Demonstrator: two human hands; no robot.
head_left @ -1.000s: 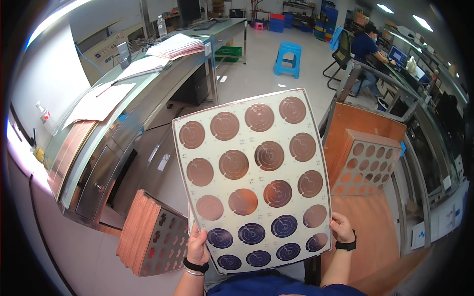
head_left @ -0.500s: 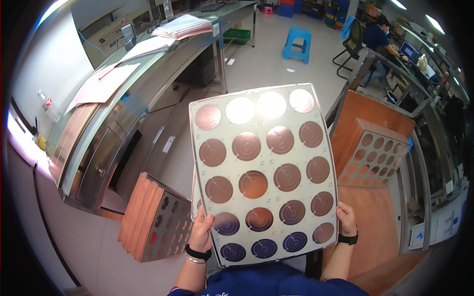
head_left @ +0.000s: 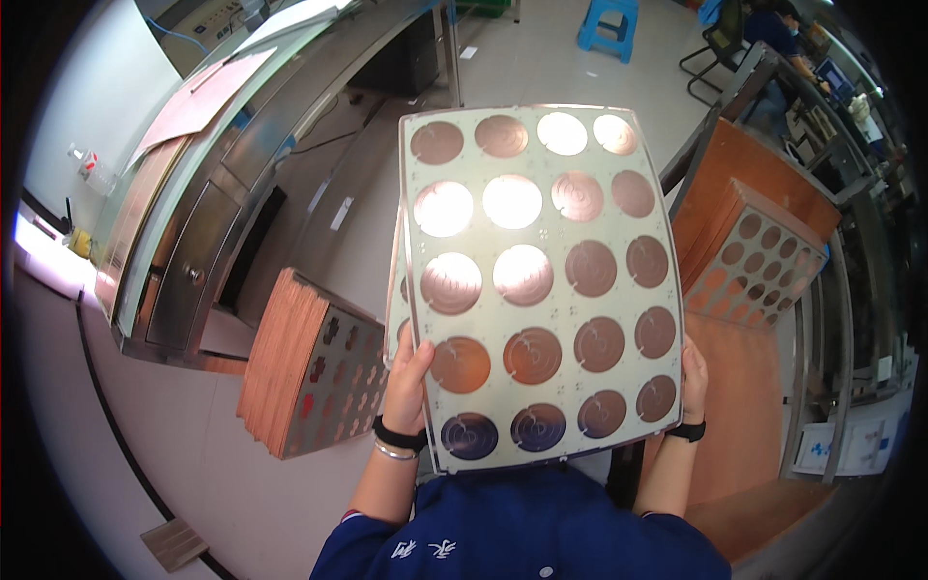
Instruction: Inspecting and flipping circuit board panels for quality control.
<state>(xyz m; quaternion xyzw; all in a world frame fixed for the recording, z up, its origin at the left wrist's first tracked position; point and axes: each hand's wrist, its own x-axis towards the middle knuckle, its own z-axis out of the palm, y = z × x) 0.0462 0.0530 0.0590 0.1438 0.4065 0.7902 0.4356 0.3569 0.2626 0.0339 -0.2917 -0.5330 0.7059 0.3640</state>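
Note:
A large pale circuit-board panel (head_left: pixel 553 307) with rows of round copper discs is held up before my chest. My left hand (head_left: pixel 410 385) grips its lower left edge, thumb over the front. On the opposite edge, my right hand (head_left: pixel 694 379) is closed round the side, its fingers partly hidden behind. A second panel's edge (head_left: pixel 394 307) peeks out behind the first on the left. Bright glare covers several discs in the upper half.
A stack of copper-edged panels (head_left: pixel 280 372) stands at left on the floor. At right, another panel stack (head_left: pixel 759 256) leans on a wooden rack (head_left: pixel 739 387). A glass-topped bench (head_left: pixel 208 184) runs along the left; a blue stool (head_left: pixel 609 29) and a seated person (head_left: pixel 773 29) are farther off.
The panel now sits higher in the picture and tilts differently, its glare moving down across the discs. Both hands still grip it, and the view has dipped downward.

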